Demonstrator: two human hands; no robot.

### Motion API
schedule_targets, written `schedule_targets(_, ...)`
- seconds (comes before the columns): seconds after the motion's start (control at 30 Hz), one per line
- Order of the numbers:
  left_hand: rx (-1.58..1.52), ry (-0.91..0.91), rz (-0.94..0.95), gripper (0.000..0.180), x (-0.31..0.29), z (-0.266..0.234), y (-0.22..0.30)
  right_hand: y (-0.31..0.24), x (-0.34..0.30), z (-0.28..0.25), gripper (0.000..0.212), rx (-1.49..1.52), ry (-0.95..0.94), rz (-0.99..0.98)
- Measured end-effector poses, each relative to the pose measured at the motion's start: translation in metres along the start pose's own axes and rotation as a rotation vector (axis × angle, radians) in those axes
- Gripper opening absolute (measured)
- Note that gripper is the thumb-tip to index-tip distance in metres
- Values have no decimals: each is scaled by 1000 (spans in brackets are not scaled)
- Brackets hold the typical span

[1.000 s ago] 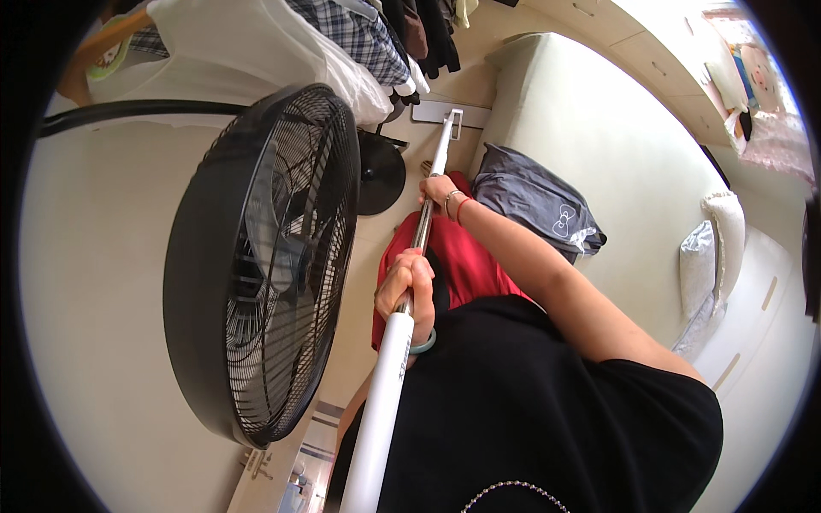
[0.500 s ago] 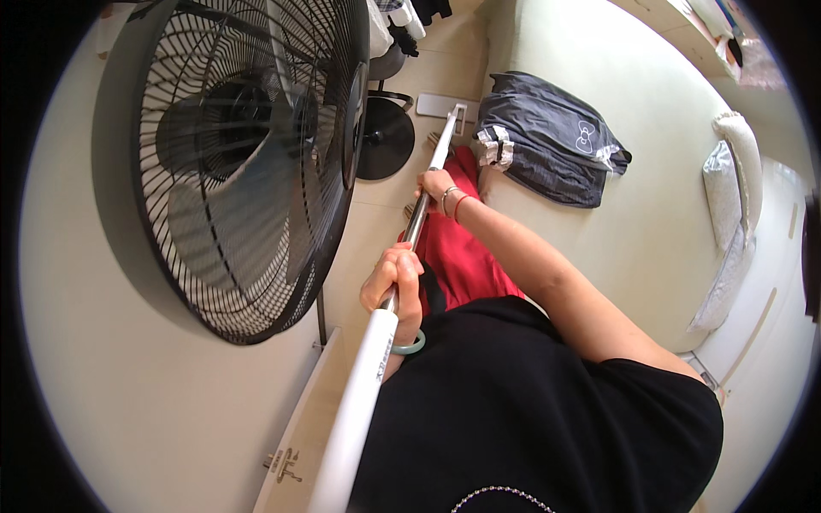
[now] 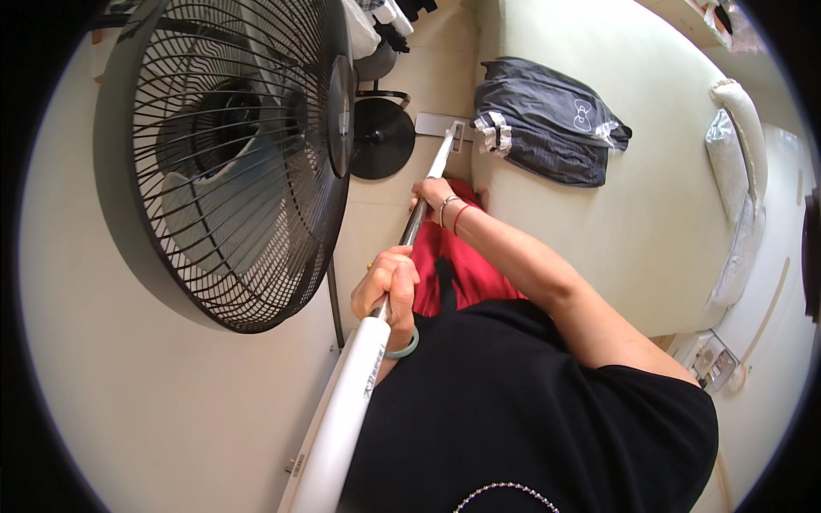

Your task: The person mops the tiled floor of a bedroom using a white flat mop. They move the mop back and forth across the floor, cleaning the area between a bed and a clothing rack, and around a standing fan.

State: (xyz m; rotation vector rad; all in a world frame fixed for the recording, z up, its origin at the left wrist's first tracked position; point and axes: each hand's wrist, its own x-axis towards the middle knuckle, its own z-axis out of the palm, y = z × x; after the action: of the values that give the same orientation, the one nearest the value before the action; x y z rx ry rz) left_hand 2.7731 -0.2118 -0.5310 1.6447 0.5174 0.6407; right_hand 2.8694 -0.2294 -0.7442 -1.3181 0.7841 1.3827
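A flat mop with a long handle [image 3: 340,410] slants from near my body to the floor. My left hand [image 3: 385,286], with a pale green bangle at its wrist, is wrapped round the metal section just above the thick white grip. Farther along the pole, my right hand [image 3: 434,197] grasps it too, bracelets on its wrist. The white rectangular mop head [image 3: 432,125] lies flat on the tiled floor, between a round black fan base and the bed. My red trousers [image 3: 466,265] show beneath my arms.
A large black fan [image 3: 231,171] fills the left side, close to the pole. Its round base [image 3: 382,141] stands on the floor. On the right is a pale bed [image 3: 590,248] with a folded dark garment [image 3: 552,120] and pillows [image 3: 740,162]. Clothes [image 3: 389,26] hang at the far end.
The mop head has come slightly nearer to me along the floor. Both hands keep their grip on the pole. The view has shifted a little.
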Motion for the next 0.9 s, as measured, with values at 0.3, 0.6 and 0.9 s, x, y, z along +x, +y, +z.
schedule_targets(0.3,-61,40,59,26,-21,-5,-12,16,-3,-3,8,-96,4,-14)
schedule_targets(0.6,-3,31,-22,28,-138,-69,-11,136,-16,3,11,-80,42,-59)
schedule_targets(0.9,-20,80,9,25,-323,-148,-2,330,-53,-2,10,-90,41,-84)
